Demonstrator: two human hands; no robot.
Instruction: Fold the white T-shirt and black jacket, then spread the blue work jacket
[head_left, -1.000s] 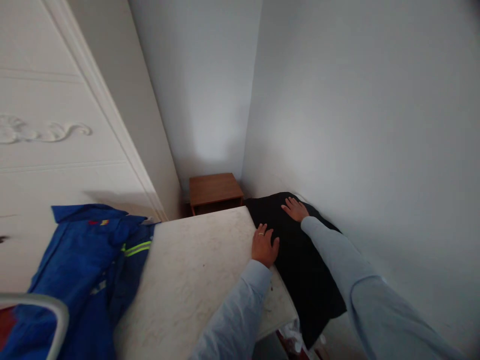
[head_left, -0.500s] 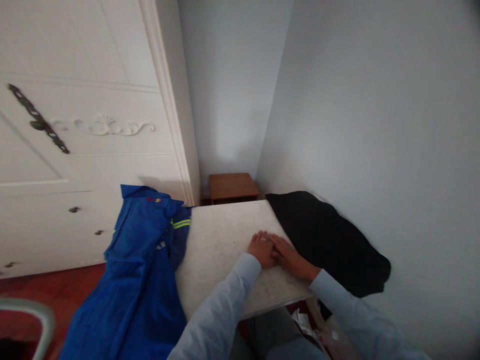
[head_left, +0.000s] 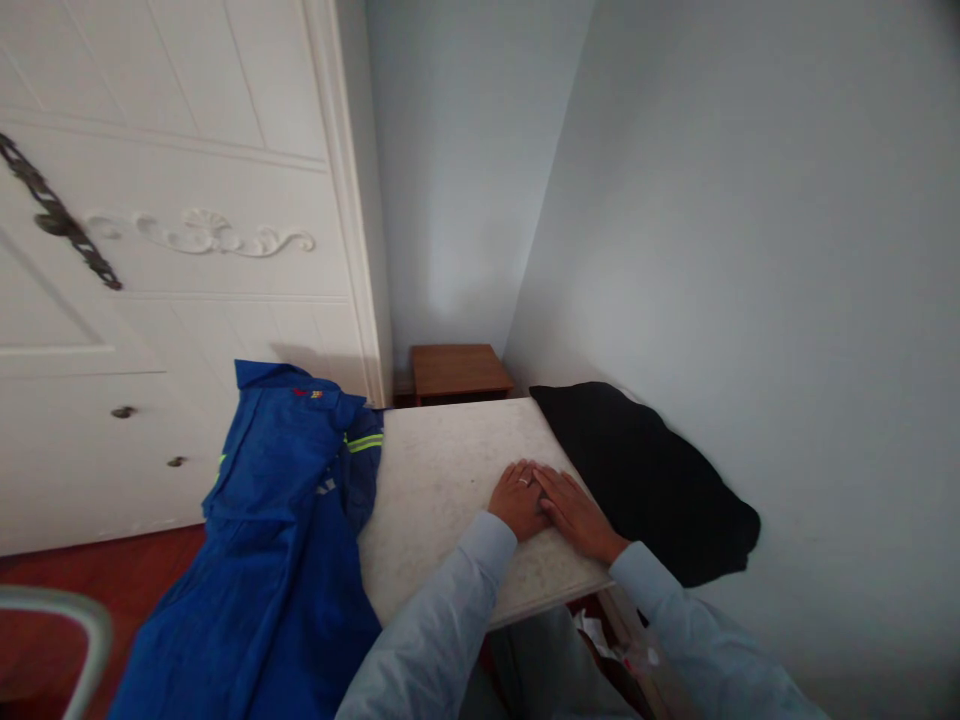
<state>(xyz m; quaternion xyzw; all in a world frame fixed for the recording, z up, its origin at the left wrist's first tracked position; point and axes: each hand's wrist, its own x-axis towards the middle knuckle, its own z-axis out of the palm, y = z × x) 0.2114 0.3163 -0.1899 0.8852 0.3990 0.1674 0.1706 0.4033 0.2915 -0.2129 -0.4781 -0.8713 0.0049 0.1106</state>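
My left hand [head_left: 517,497], with a ring on one finger, rests palm down on the white marble-look table [head_left: 442,490]. My right hand [head_left: 576,514] lies flat beside it, fingers stretched out and partly overlapping the left hand's fingers. Neither hand holds anything. A black cloth [head_left: 645,480] lies just right of my hands, along the table's right side against the wall. A blue work jacket with reflective stripes [head_left: 277,540] hangs over the table's left edge.
A white panelled wardrobe [head_left: 180,250] stands at the left. A small brown wooden stand [head_left: 457,368] sits in the corner behind the table. Grey walls close in at the right and back. A chair's metal rail [head_left: 52,620] shows at bottom left.
Both hands have left the black cloth and come together flat on the table. The view has swung right and steadied; the black cloth now lies spread by the wall.
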